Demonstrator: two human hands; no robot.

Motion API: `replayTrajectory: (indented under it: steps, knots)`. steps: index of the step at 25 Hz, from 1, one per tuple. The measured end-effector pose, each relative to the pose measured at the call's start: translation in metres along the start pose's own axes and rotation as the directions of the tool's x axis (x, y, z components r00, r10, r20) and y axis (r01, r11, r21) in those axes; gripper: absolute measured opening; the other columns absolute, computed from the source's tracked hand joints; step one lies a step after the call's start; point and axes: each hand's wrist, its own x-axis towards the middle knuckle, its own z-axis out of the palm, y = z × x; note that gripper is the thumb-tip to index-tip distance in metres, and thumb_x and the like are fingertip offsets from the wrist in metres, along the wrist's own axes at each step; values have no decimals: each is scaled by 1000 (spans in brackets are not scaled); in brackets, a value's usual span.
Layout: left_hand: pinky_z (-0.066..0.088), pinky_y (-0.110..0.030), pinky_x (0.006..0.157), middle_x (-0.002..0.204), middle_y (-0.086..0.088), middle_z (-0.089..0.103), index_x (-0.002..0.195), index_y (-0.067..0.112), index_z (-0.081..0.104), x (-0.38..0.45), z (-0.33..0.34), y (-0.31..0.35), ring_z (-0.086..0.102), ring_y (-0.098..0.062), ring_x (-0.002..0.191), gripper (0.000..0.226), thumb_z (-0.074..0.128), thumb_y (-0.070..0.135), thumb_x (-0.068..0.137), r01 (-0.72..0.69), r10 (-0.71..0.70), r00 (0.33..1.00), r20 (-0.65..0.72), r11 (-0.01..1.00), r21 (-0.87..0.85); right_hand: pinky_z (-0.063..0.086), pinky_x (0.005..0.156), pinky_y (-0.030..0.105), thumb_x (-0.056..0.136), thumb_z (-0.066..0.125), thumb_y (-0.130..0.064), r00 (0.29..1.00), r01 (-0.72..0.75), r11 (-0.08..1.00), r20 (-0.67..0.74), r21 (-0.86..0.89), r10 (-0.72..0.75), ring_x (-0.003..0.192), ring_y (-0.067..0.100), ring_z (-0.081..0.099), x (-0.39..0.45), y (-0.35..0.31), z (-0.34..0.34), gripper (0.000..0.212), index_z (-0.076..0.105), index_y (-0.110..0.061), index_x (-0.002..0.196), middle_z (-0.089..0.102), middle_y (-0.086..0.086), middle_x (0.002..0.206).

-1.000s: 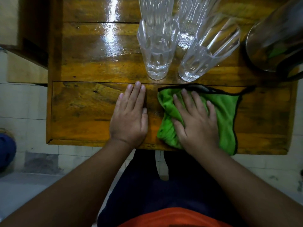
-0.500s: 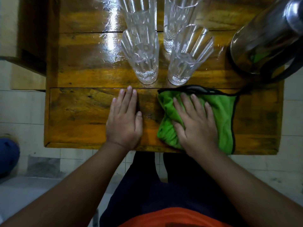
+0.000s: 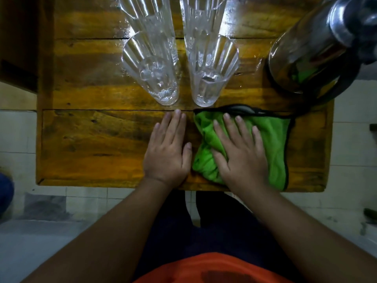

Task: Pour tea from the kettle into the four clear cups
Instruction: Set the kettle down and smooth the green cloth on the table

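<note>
Several tall clear fluted cups stand upright and empty on the wooden table (image 3: 98, 144): a near left cup (image 3: 151, 70), a near right cup (image 3: 212, 70), and two behind them, a far left cup (image 3: 146, 13) and a far right cup (image 3: 202, 15), cut off by the top edge. A shiny steel kettle (image 3: 312, 43) with a dark handle stands at the far right. My left hand (image 3: 168, 149) lies flat on the wood, just below the near left cup. My right hand (image 3: 239, 154) rests flat on a green cloth (image 3: 273, 139), fingers spread.
The green cloth has a black hem and lies near the table's front edge, between the kettle and my body. Pale tiled floor (image 3: 18, 135) shows left and right of the small table. A dark wooden piece (image 3: 18, 48) stands at the far left.
The view has shifted, so cups and kettle sit lower and more centred in the frame. Both hands stay flat in the same places on the table and cloth.
</note>
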Motion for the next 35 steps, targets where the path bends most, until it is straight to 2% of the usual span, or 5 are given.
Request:
replayTrajectory:
  steps: [9,15,21,25,35]
  knots:
    - [7,-39,125,165,-7,22,156,12,27,1,1,0,13,-22,154,68,42,33,94,-2,2,1000,0,1000,5,8,121,49,93,43,-44,999,-27,999,20,26,27,154,20,11,17,11,-8,65,26,-34,155,16,-4,167]
    - [8,-39,125,165,-7,22,156,11,27,1,1,-2,14,-23,154,68,42,34,94,-5,5,1000,-9,1000,16,6,120,49,89,47,-41,998,28,1000,64,1,-29,153,21,12,-51,24,6,72,18,-35,155,14,-4,165]
    - [5,-37,125,165,-7,24,156,11,28,0,-1,-1,15,-25,154,67,41,34,94,5,-5,1000,-3,1000,9,8,121,50,93,46,-44,999,-33,998,-15,50,34,154,20,11,17,31,-12,65,28,-35,154,19,-3,167]
    - [6,-40,125,161,-10,33,152,7,36,8,-1,33,19,-28,152,68,46,31,89,53,-54,998,-20,997,-64,8,120,50,90,50,-45,999,-11,1000,38,-21,11,153,22,11,-43,36,3,73,18,-35,156,13,-2,166]
    - [6,-40,125,166,-9,18,157,8,23,9,19,65,11,-25,154,67,36,34,96,-5,3,1000,30,999,49,11,121,53,93,46,-46,999,-36,999,27,14,35,154,21,10,-8,66,-16,66,23,-36,155,15,-2,167]
